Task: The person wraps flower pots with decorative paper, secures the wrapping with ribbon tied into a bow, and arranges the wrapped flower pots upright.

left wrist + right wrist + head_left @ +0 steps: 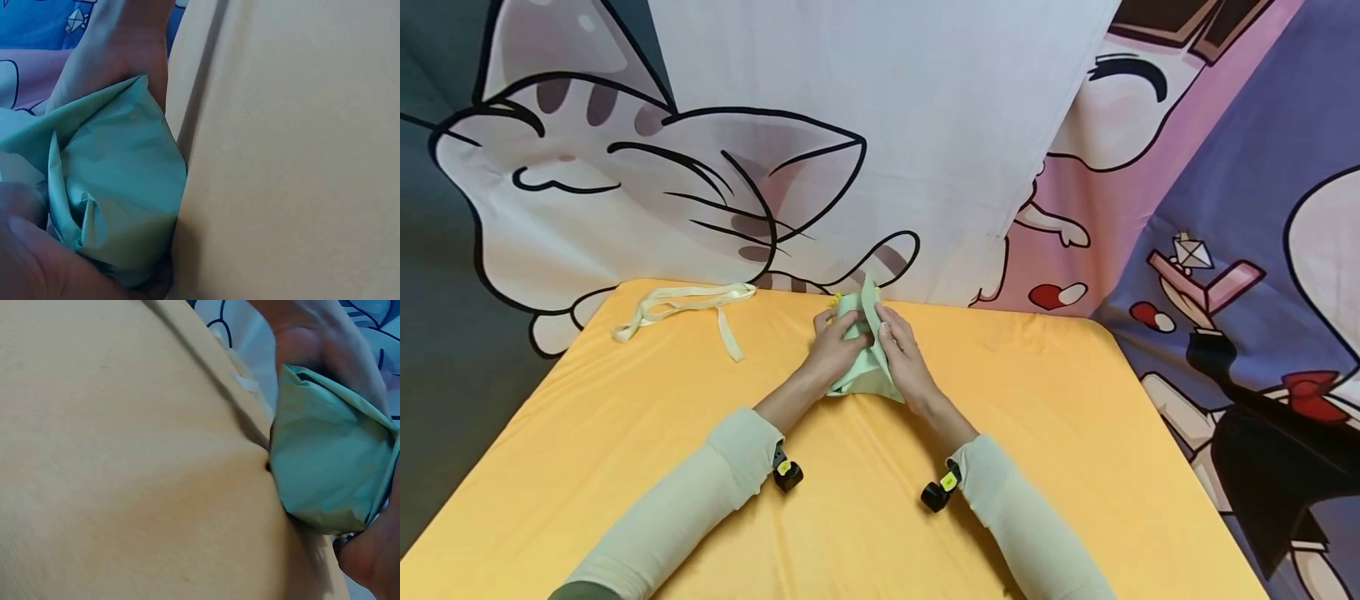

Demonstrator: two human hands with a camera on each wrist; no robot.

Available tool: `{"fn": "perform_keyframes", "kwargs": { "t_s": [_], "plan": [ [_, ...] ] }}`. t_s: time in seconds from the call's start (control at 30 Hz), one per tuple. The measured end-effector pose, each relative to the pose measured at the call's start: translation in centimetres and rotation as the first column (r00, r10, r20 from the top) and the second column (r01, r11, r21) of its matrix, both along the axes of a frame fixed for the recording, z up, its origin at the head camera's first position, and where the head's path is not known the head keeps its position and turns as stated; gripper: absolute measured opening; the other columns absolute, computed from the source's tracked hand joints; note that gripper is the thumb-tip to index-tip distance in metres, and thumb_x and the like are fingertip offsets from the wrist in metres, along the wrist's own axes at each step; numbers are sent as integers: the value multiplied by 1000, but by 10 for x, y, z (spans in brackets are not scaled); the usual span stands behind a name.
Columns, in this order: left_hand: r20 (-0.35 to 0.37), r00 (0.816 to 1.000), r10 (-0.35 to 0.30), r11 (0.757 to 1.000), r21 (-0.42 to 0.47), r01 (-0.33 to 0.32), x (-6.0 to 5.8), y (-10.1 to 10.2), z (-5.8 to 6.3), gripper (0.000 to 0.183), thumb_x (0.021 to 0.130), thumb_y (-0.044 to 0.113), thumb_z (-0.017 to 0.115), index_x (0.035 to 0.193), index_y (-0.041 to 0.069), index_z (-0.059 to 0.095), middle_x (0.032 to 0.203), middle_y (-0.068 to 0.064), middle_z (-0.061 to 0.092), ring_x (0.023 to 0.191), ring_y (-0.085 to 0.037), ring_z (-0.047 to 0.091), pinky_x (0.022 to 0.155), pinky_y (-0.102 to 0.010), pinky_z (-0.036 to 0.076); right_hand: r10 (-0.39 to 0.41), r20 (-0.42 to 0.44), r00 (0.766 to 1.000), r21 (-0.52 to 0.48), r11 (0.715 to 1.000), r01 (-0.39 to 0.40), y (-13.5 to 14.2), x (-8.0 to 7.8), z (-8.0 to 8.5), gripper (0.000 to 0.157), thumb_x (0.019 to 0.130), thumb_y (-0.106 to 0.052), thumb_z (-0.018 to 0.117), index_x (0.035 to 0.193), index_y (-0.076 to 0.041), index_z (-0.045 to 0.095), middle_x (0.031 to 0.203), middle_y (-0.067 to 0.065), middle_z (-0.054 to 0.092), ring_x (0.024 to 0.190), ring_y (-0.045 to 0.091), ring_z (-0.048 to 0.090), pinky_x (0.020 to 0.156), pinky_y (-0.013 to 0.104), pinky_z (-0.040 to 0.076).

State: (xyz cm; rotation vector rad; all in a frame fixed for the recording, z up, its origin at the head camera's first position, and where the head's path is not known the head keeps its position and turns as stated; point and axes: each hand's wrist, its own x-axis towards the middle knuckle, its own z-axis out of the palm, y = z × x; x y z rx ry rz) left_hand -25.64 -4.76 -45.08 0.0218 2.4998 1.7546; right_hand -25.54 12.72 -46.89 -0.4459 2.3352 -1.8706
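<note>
Sheets of pale green wrapping paper (867, 379) stand folded into a bundle near the table's back edge, with one flap rising upright. Small yellow bits show at its top; the contents are hidden. From the left side, my left hand (835, 346) grips the paper, fingers spread over its front and partly inside the fold. On the other side my right hand (907, 354) holds the upright flap along its outer face. The left wrist view shows the creased, gathered paper (125, 169) close up between both hands. In the right wrist view the paper (331, 450) tapers to a corner.
A cream ribbon (692, 298) lies loosely looped at the table's back left, one end trailing forward. The yellow cloth (1037, 433) covers the table and has slight wrinkles. Behind and to the right hang printed cartoon curtains (940, 133).
</note>
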Motion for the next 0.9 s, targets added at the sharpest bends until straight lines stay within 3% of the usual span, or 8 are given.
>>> {"fn": "perform_keyframes", "kwargs": {
  "t_s": [0.13,0.3,0.43,0.5,0.6,0.7,0.8,0.9],
  "plan": [
    [31,997,-65,996,68,63,8,-2,8,47,118,41,48,160,27,64,188,-15,0,173,-44,13,135,-67,31,46,-26,999,27,999,-45,-3,1,-4,61,124,-51,23,182,-31,21,192,-5,6,179,28,-2,141,69,-5],
    [76,988,-137,972,204,119,8,-6,11,63,117,30,36,180,26,30,191,-10,-4,176,-37,6,142,-63,17,62,-32,998,56,997,-60,-5,2,-2,63,124,-51,27,182,-30,19,193,-5,3,179,28,-6,138,70,-15],
    [123,985,-121,951,297,80,5,-10,11,85,112,11,43,182,37,2,191,-7,-4,177,-36,3,143,-61,16,44,-30,999,96,995,-41,-5,1,-1,66,122,-53,38,182,-31,20,193,-4,3,179,32,-6,139,71,-11],
    [177,979,-98,928,373,26,4,-13,12,83,117,15,42,180,39,-4,191,-9,-4,177,-38,7,143,-59,19,33,-34,999,138,990,-28,-5,1,0,69,121,-55,43,182,-32,21,193,-5,4,178,35,-4,139,73,-4],
    [251,962,-105,874,485,-31,3,-18,14,73,123,37,38,179,39,-8,191,-8,-5,176,-41,11,143,-57,22,20,-42,999,206,978,-11,-4,2,4,72,118,-57,49,181,-36,22,192,-7,5,176,38,-1,138,76,8],
    [299,943,-145,833,552,-46,2,-23,15,89,119,55,47,180,30,-13,190,-13,0,175,-42,21,142,-55,25,13,-46,999,261,965,0,-3,3,8,72,117,-59,50,181,-37,24,192,-5,8,174,40,4,136,77,15],
    [345,928,-142,882,469,-39,0,-26,18,111,109,56,69,180,19,-7,185,-21,19,166,-38,40,137,-54,38,20,-52,998,292,956,-4,-2,3,11,72,117,-57,50,181,-35,25,192,-1,10,174,42,6,135,77,16],
    [366,926,-96,944,329,-33,-3,-27,23,100,104,56,76,175,4,28,164,-23,56,141,-30,67,120,-46,57,34,-60,998,312,950,-13,-3,3,14,71,118,-54,50,181,-33,26,192,1,9,172,44,8,135,77,19]
  ]
}}
